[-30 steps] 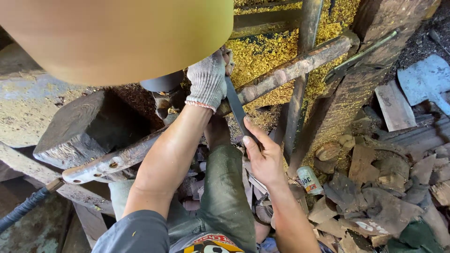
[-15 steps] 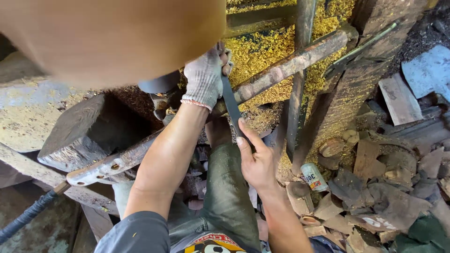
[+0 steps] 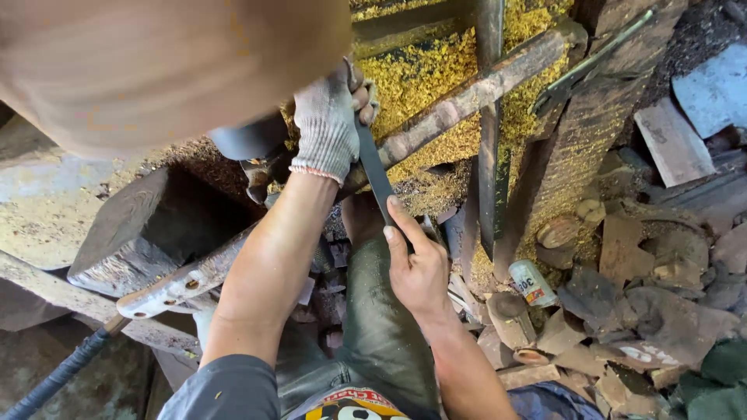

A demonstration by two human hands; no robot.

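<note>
Your left hand (image 3: pixel 327 124), in a grey knitted work glove, was clenched around the upper end of a long, flat dark metal blade (image 3: pixel 377 173), while your bare right hand (image 3: pixel 418 268) gripped its lower end, forefinger stretched up along the flat. The blade ran at a slant between the two hands, directly above your knee in dark green trousers (image 3: pixel 381 327), and crossed a worn, rust-stained wooden beam (image 3: pixel 459 101) that stretched diagonally from lower left to upper right. Whether the blade actually touched the beam could not be told, since the gloved fist covered that spot. A big pale rounded object (image 3: pixel 156 62), blurred and very close to the camera, filled the upper left and hid what lay beyond your left hand. Yellow sawdust (image 3: pixel 420 74) lay thick behind the beam and down the slanting plank to the right of it. A dark wooden block (image 3: pixel 148 225) sat just left of your left forearm. To the right of your right hand, a small cylindrical can (image 3: pixel 533 282) lay on its side among offcuts and wood chips (image 3: pixel 622 311) strewn over the floor. A dark ribbed rod (image 3: pixel 58 377) showed at lower left.
</note>
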